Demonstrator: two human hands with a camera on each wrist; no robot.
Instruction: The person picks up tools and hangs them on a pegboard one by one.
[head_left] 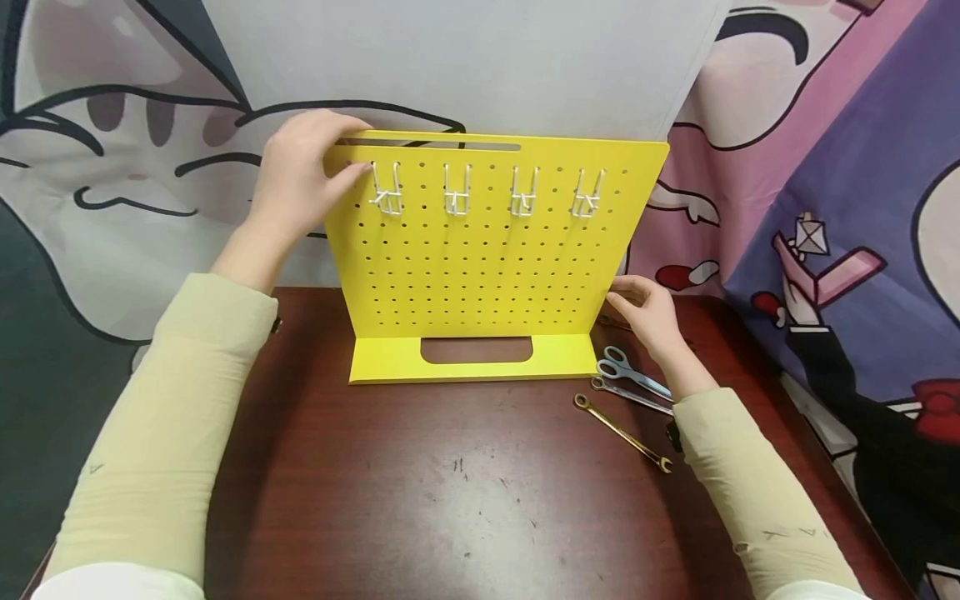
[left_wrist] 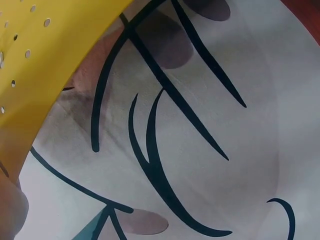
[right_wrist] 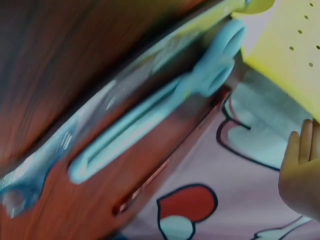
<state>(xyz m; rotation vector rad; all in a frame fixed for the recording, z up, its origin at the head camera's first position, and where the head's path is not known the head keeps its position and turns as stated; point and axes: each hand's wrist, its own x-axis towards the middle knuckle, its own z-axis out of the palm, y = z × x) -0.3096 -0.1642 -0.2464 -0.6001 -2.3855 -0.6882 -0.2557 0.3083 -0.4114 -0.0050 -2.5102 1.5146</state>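
A yellow pegboard (head_left: 480, 258) stands on its flat base, with several white wire hooks (head_left: 456, 200) in a row near its top. My left hand (head_left: 303, 171) grips its upper left corner, thumb in front and fingers over the top edge. At the board's right edge is my right hand (head_left: 647, 317), its fingertips right at that edge. In the right wrist view its fingers (right_wrist: 304, 145) look fairly straight beside the yellow panel. Below the right hand lie light blue scissors (head_left: 630, 372), a silver wrench (head_left: 632, 396) and a gold wrench (head_left: 622, 433).
The dark red-brown wooden table (head_left: 450, 500) carries everything. A cartoon-printed cloth (head_left: 135, 167) hangs behind and to the right, and a pale panel (head_left: 465, 58) rises behind the pegboard. Another thin tool (right_wrist: 165, 162) lies behind the scissors near the table's edge.
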